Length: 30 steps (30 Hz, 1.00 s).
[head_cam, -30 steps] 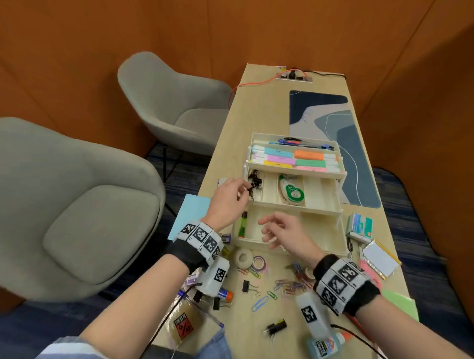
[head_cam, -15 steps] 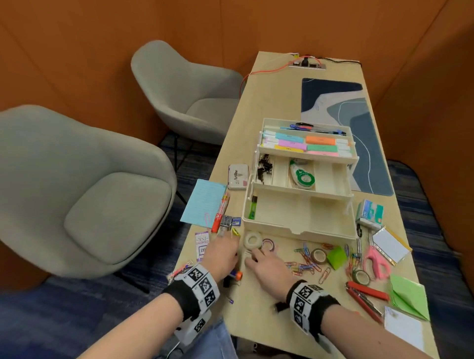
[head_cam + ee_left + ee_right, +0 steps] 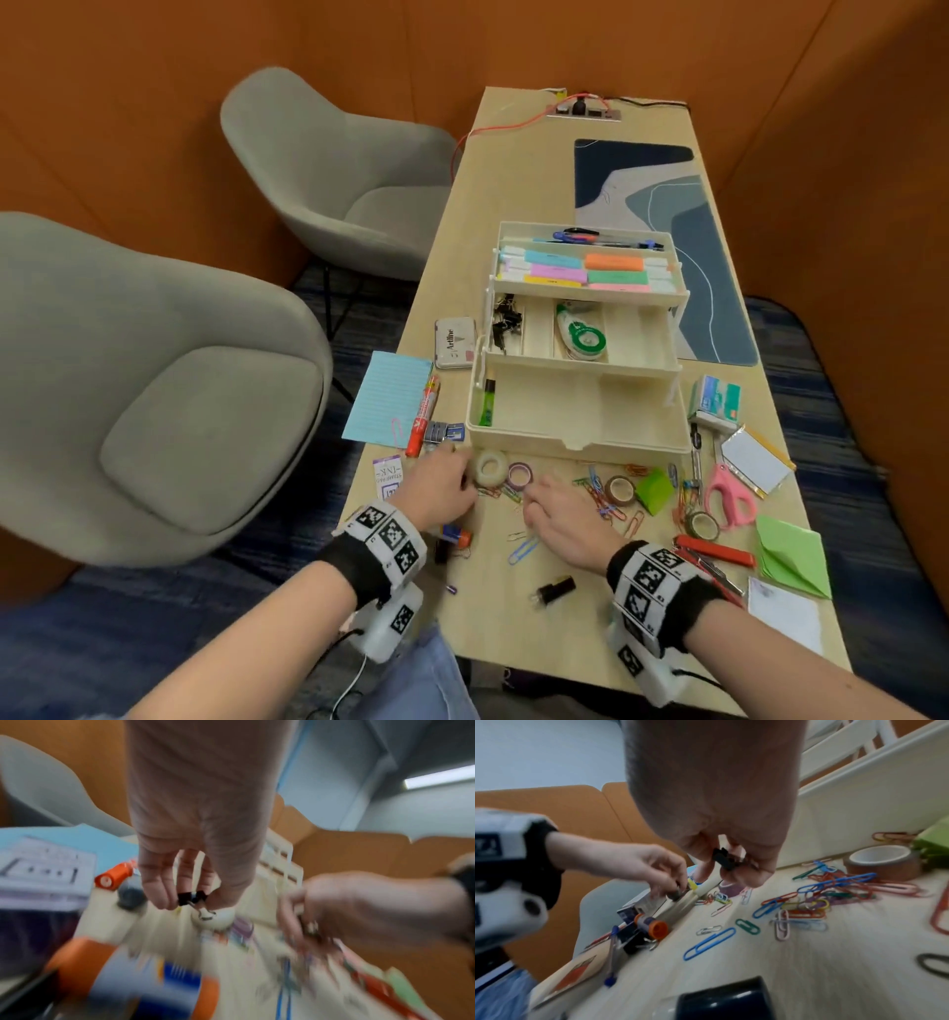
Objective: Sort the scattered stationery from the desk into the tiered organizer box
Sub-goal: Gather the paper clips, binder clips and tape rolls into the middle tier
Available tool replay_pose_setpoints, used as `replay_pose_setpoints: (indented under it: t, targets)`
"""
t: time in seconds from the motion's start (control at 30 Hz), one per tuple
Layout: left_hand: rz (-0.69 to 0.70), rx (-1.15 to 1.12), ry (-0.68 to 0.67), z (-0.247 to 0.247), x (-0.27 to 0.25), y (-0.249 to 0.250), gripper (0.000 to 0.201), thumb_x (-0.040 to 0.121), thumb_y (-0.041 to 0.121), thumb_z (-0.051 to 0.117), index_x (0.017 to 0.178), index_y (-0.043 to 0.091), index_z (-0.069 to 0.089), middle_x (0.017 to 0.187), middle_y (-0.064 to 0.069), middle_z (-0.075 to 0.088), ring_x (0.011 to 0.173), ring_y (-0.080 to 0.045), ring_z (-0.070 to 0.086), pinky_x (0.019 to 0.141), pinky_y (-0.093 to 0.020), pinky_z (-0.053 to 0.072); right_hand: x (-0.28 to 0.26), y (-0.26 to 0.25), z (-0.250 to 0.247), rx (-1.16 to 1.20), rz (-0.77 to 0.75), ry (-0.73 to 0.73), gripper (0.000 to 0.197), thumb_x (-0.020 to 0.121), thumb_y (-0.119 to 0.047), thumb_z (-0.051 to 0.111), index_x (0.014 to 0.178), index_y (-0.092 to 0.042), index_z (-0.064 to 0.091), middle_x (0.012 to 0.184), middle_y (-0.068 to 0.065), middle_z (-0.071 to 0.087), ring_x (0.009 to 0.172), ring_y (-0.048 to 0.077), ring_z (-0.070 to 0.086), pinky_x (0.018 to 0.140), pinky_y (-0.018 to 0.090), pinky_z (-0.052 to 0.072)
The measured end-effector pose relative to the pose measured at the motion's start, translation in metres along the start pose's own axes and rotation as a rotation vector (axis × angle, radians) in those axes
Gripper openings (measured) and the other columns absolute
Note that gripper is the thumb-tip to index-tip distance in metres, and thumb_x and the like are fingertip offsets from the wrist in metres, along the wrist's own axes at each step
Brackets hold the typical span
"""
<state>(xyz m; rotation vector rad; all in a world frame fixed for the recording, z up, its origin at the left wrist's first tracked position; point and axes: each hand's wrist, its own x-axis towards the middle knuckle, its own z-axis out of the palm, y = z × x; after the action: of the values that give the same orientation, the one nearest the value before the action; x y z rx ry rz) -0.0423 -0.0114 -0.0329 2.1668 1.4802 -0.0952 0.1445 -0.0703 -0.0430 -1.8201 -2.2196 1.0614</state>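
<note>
The cream tiered organizer (image 3: 575, 437) stands open mid-desk, with highlighters on top, black binder clips (image 3: 506, 321) and a correction tape in the middle tier, and a green item in the bottom tray. My left hand (image 3: 457, 478) is low on the desk beside a clear tape roll (image 3: 490, 468). In the left wrist view, my left hand (image 3: 190, 902) pinches a small black binder clip (image 3: 191, 897). My right hand (image 3: 534, 506) hovers just right of it. In the right wrist view, my right hand (image 3: 723, 870) pinches another black binder clip (image 3: 721, 858).
Coloured paper clips (image 3: 598, 496), tape rolls (image 3: 619, 489), pink scissors (image 3: 729, 496), green notes (image 3: 791, 557) and a red cutter (image 3: 716, 550) litter the front right. A red marker (image 3: 423, 416), blue pad (image 3: 387, 395) and stamp pad (image 3: 454, 342) lie left. Two grey chairs (image 3: 169, 390) stand beside the desk.
Both hands came down from the organizer's middle tier to the desk front by the tape rolls. Since half a second ago they have barely shifted, fingers closing on clips.
</note>
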Motion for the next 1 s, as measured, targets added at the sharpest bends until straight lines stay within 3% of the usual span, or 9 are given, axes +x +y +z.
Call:
replay_pose_setpoints:
  t: [0.1,0.2,0.27,0.37,0.5,0.6,0.7,0.83,1.0]
  targets:
    - [-0.02,-0.201,0.077,-0.029,-0.006,-0.008,0.009,0.088,0.018,0.05,0.092,0.014,0.057,0.091,-0.001,0.058,0.086,-0.019,0.056,0.071,-0.029,0.04,0.004,-0.017,0.013,-0.174,-0.066,0.058,0.012,0.094,-0.025,0.035,0.085,-0.018,0.04,0.096,0.007,0.058,0.089,0.027,0.055,0.068,0.033,0.034]
    - [-0.083,-0.303,0.112,-0.051,-0.016,-0.018,0.017,0.092,0.015,0.044,0.093,0.013,0.061,0.084,0.003,0.062,0.08,-0.015,0.053,0.065,-0.027,0.034,0.007,-0.036,0.031,-0.262,-0.197,0.051,0.026,0.093,-0.04,0.042,0.108,-0.018,0.044,0.102,0.006,0.061,0.09,0.029,0.058,0.068,0.036,0.042]
    - [-0.091,-0.352,0.107,-0.055,-0.023,-0.024,0.022,0.094,0.011,0.041,0.092,0.011,0.062,0.081,0.005,0.06,0.078,-0.012,0.053,0.062,-0.023,0.035,0.012,-0.045,0.042,-0.34,-0.241,0.002,0.034,0.092,-0.042,0.046,0.113,-0.016,0.041,0.101,0.009,0.059,0.088,0.031,0.058,0.065,0.036,0.04]
    - [-0.093,-0.413,0.065,-0.054,-0.037,-0.029,0.025,0.092,0.004,0.04,0.083,0.012,0.061,0.07,0.013,0.053,0.065,0.0,0.047,0.056,-0.009,0.033,0.022,-0.048,0.047,-0.358,-0.203,-0.001,0.027,0.093,-0.034,0.046,0.108,-0.012,0.043,0.101,0.012,0.058,0.089,0.032,0.058,0.064,0.035,0.036]
    - [-0.083,-0.232,-0.031,-0.037,-0.049,-0.04,0.025,0.087,0.008,0.041,0.076,0.015,0.061,0.083,0.003,0.061,0.079,-0.012,0.054,0.067,-0.022,0.039,0.032,-0.038,0.039,-0.319,-0.102,0.049,0.018,0.094,-0.028,0.043,0.105,-0.014,0.047,0.102,0.008,0.061,0.088,0.03,0.059,0.064,0.034,0.037]
    - [-0.065,0.02,-0.083,-0.02,-0.057,-0.038,0.02,0.092,0.019,0.038,0.09,0.015,0.058,0.096,-0.005,0.065,0.091,-0.023,0.059,0.073,-0.033,0.044,0.033,-0.034,0.029,-0.297,-0.063,0.065,0.019,0.094,-0.023,0.042,0.11,-0.014,0.044,0.104,0.008,0.06,0.089,0.03,0.059,0.066,0.036,0.044]
    - [-0.118,0.325,-0.108,-0.006,-0.064,-0.03,0.028,0.096,0.03,0.037,0.104,0.012,0.056,0.106,-0.01,0.064,0.097,-0.03,0.06,0.07,-0.034,0.042,0.025,-0.04,0.026,-0.322,-0.169,0.059,0.021,0.092,-0.019,0.041,0.113,-0.015,0.04,0.105,0.008,0.059,0.09,0.03,0.058,0.067,0.037,0.044]
    - [-0.181,0.497,-0.204,0.004,-0.064,-0.023,0.025,0.096,0.019,0.041,0.111,0.009,0.059,0.113,-0.011,0.063,0.104,-0.029,0.06,0.079,-0.036,0.047,0.016,-0.059,0.039,-0.42,-0.367,-0.105,0.026,0.093,-0.03,0.045,0.111,-0.01,0.044,0.107,0.014,0.058,0.096,0.034,0.057,0.069,0.039,0.04]
    - [-0.175,0.561,-0.242,0.005,-0.059,-0.015,0.028,0.094,0.002,0.04,0.113,0.005,0.06,0.116,-0.012,0.063,0.109,-0.03,0.06,0.084,-0.036,0.048,0.024,-0.065,0.049,-0.478,-0.326,-0.147,0.032,0.093,-0.034,0.048,0.111,-0.007,0.045,0.106,0.017,0.058,0.095,0.036,0.057,0.067,0.04,0.037]
